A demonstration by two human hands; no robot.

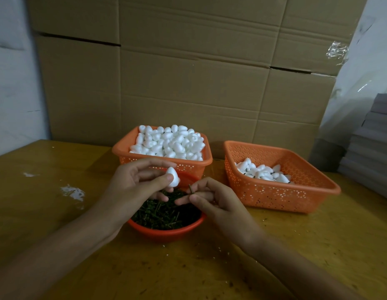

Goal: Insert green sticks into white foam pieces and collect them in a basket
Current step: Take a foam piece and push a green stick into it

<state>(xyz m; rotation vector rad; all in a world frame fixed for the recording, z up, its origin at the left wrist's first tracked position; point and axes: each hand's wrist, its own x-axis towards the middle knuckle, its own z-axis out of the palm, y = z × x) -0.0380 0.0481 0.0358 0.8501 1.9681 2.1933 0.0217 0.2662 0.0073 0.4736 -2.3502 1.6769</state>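
**Foam Meets Stick at the Bench**

A person's left hand (136,180) pinches a white, egg-shaped foam piece (172,177) between thumb and curled fingers (153,163), holding it above a red bowl (166,232) heaped with green sticks (164,215). Just beside it, the right hand (212,198) pinches a single green stick (190,189) between thumb and forefinger, its tip near the foam but apart from it. Behind the bowl, an orange perforated basket (194,168) brims with plain foam pieces (168,141). To the right, a second orange basket (274,195) holds a small pile of foam (264,173), with dark stems showing on some. All stand on a yellow wooden bench (58,213) before stacked cardboard boxes (188,72).
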